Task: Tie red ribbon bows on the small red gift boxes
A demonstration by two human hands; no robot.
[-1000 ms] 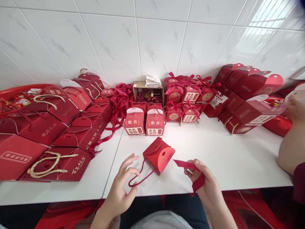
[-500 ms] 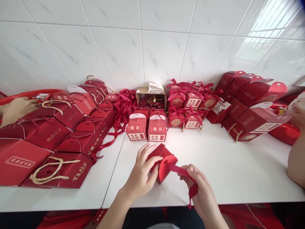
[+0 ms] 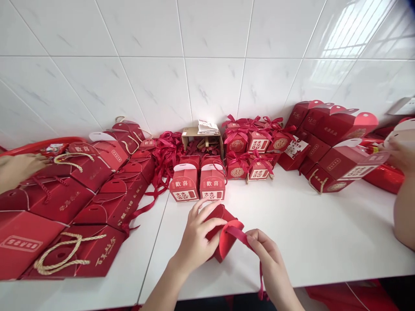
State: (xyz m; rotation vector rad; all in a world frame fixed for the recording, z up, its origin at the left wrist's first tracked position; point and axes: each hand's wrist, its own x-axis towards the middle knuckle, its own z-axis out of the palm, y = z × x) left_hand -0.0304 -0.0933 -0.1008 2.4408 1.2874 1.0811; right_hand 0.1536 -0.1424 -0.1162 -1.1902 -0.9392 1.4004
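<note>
A small red gift box stands on the white table in front of me, its rounded flap turned toward my right side. My left hand grips the box from the left, fingers over its top and thumb against the flap. Between the thumb and fingers of my right hand is a dark red ribbon. The ribbon runs to the hole in the flap, and its loose end hangs below my right hand. Two upright gift boxes with white labels are just behind my left hand.
Rows of red boxes with rope handles fill the left. Behind are loose ribbons, a cardboard box and bow-tied boxes. More boxes are stacked right. Other people's hands show at left and right.
My right hand has shifted slightly, with its fingers now closer together on the ribbon. My left hand stays on the box. The camera view has tilted up a little.
</note>
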